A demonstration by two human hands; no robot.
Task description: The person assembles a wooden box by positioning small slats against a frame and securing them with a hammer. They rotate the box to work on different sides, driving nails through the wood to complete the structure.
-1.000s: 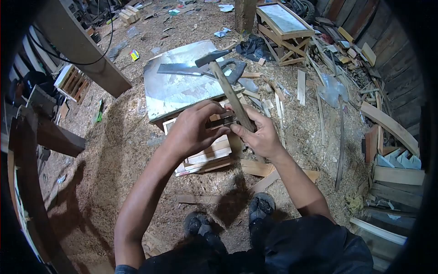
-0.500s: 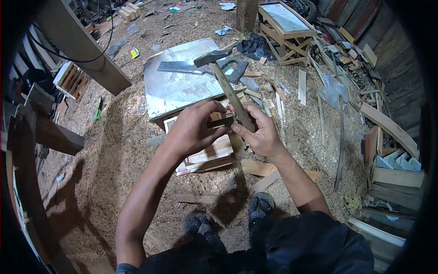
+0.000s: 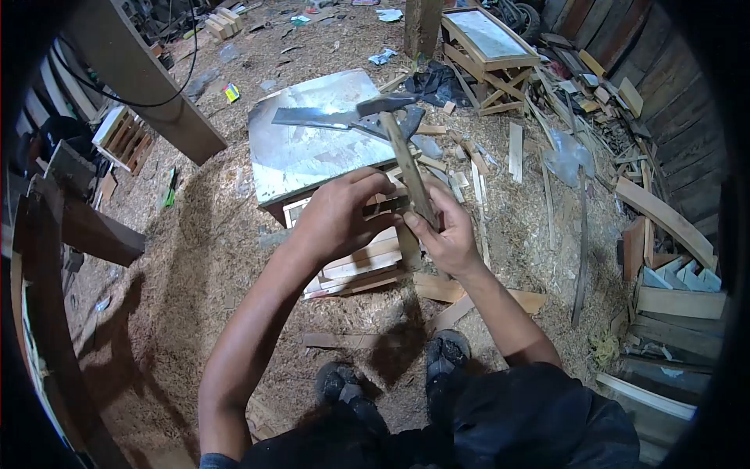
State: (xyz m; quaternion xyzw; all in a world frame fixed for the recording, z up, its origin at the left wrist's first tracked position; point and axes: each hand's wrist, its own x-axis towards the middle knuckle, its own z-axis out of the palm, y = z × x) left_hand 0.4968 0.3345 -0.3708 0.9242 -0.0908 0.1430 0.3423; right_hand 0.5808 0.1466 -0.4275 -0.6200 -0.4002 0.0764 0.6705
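Note:
My right hand is closed around the lower part of a hammer's wooden handle. The hammer tilts upward, its dark head over the table. My left hand has its fingers curled about a small dark, flat piece that reaches toward the right fingertips; its kind I cannot make out. Beyond the hands is a low table with a worn metallic top. On it rests a handsaw, its grip partly behind the hammer. Below my hands sits a stack of light wooden pieces.
Sawdust and wood scraps cover the floor, with flat offcuts near my feet. A wooden post stands at left. A small wooden table is at the back right. Curved boards and timber pile along the right wall.
The hammer has turned slightly, its head shifting right and a little down. Both hands stay close together, the fingers moving slightly around the small dark piece.

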